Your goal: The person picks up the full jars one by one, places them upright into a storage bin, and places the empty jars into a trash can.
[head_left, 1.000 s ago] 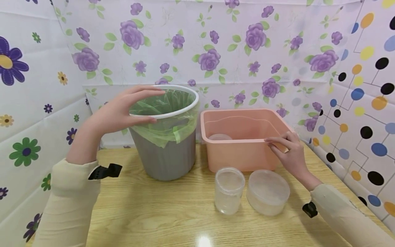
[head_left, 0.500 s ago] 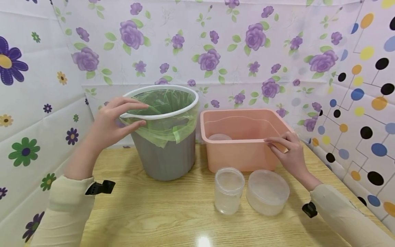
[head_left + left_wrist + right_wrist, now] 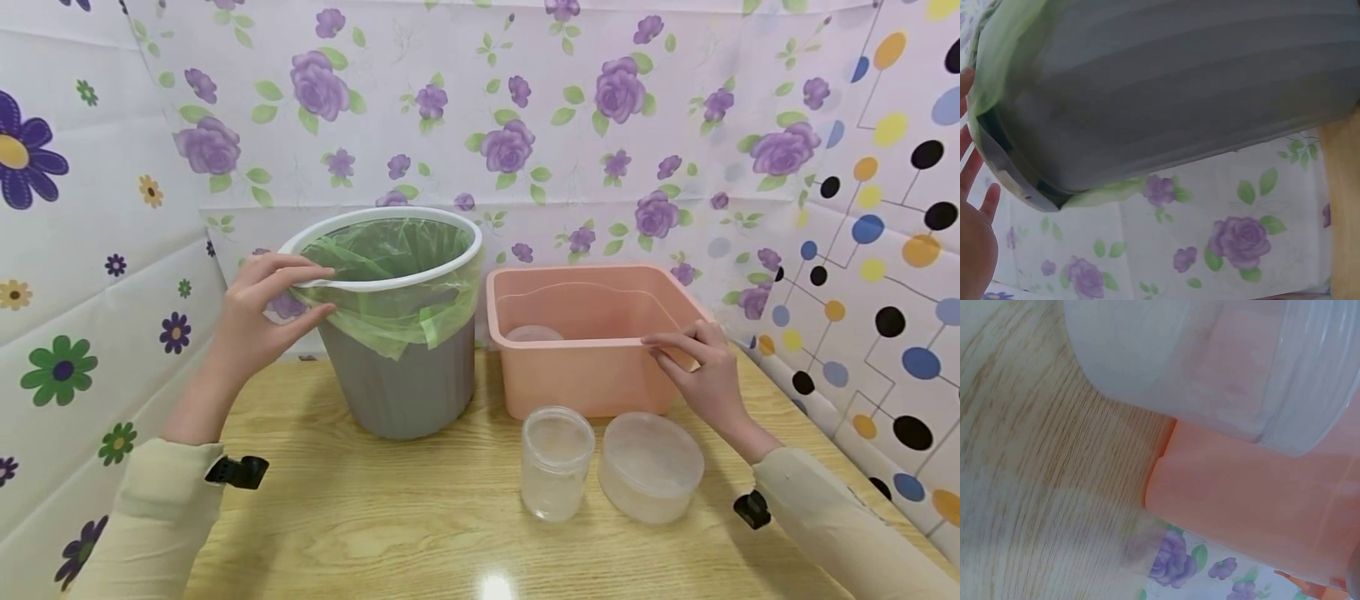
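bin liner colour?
Light green, see-through liner; shows best in the head view.

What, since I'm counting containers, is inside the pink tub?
Inside the pink tub, a round translucent object shows at left; the front wall hides the object's lower part and the tub's floor.

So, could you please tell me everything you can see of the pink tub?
The pink tub is a rectangular, open-topped container with rounded corners, a projecting rim and tapering walls, apparently plastic. It stands upright on the wooden table, beside the grey bin. A pale round thing sits inside, partly hidden by the tub's front. The right hand pinches the front rim near the right corner.
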{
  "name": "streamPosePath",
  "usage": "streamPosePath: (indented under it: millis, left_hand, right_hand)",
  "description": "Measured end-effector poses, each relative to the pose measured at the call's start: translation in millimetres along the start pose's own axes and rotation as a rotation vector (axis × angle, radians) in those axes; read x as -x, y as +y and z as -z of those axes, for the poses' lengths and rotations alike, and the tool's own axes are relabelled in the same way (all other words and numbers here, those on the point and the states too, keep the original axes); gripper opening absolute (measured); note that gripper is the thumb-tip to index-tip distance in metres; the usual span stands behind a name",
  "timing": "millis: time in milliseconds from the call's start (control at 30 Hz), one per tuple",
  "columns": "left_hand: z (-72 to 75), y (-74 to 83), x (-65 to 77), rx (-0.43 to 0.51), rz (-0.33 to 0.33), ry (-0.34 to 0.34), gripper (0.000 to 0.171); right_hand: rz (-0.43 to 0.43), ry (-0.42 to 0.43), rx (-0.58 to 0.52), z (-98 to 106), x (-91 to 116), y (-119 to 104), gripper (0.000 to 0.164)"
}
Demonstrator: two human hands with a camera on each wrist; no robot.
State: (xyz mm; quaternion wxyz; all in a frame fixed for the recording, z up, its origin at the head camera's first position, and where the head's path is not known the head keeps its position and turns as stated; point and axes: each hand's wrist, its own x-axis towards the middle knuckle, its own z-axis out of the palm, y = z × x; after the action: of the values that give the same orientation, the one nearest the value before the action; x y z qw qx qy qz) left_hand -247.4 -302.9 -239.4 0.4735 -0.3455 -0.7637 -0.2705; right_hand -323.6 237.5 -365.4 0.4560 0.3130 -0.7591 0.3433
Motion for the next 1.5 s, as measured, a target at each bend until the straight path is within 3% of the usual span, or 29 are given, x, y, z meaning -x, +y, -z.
streamPosePath:
  millis: [267,433,633,833,967,1167,1500]
  left_hand:
    - [-1.4,-11.0,10.3,0.009,0.068,0.046,0.045]
    - [-8.4,-14.5,12.8,0.038,0.116,0.108,0.043]
    - [-13.5,-10.3,12.2,0.097,0.176,0.174,0.037]
    - [-9.0,10.5,4.1,0.113,0.192,0.149,0.031]
    - [-6.0,17.4,1.2,0.120,0.241,0.115,0.027]
    - [-8.2,9.6,3.9,0.114,0.299,0.116,0.026]
    - [-9.2,-6.6,8.7,0.104,0.288,0.114,0.030]
  right_hand:
    - [-0.002,0.003,-0.009,-1,1,1,0.036]
    - [0.000,0.007,-0.005,0,1,1,0.036]
    - [-0.005,-0.001,-0.005,-1,0,0,0.035]
    - [-0.002,-0.003,-0.006,-2,0,-1,0.036]
    - [0.000,0.004,-0.006,-1,0,-1,0.036]
    - [0.008,0.012,-0.005,-1,0,0,0.037]
    - [0.032,0.025,-0.004,-2,0,4,0.039]
